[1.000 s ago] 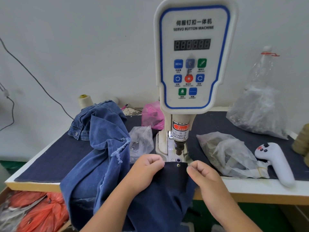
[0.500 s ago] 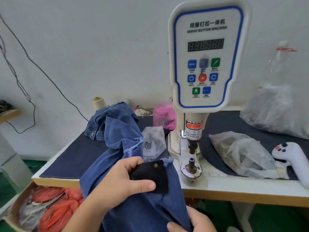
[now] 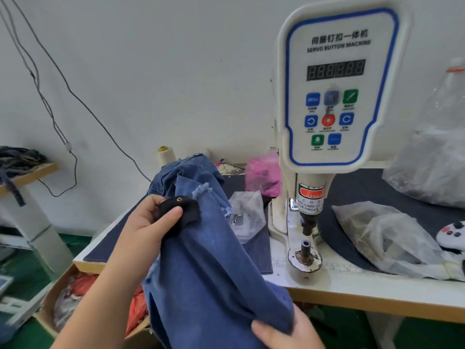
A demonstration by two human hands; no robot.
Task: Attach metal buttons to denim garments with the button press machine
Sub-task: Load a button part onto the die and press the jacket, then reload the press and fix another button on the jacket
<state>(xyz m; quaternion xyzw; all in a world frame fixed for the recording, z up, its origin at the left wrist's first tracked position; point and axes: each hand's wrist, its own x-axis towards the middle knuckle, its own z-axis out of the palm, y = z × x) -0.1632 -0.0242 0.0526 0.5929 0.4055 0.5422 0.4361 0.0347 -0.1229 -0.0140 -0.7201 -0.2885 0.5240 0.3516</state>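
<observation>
A blue denim garment [image 3: 211,268] hangs between my hands, left of the white servo button machine [image 3: 334,96]. My left hand [image 3: 148,227] pinches a dark fabric corner [image 3: 183,210] that carries a brass metal button [image 3: 179,199], raised above the table. My right hand [image 3: 284,331] grips the garment's lower part at the bottom edge of the view. The machine's lower die [image 3: 305,245] stands bare under the punch [image 3: 308,222], with no cloth on it.
More denim [image 3: 181,175] is piled behind the garment. Clear plastic bags [image 3: 385,238] [image 3: 247,212], a pink bag [image 3: 264,175], a big bag [image 3: 432,167] and a white controller [image 3: 453,235] lie on the dark-covered table [image 3: 113,243]. A box of orange fabric [image 3: 83,285] sits below left. A thread cone [image 3: 165,154] stands behind.
The garment has left the die and moved left and up. My left hand carried the buttoned corner away, and my right hand dropped to the garment's lower part.
</observation>
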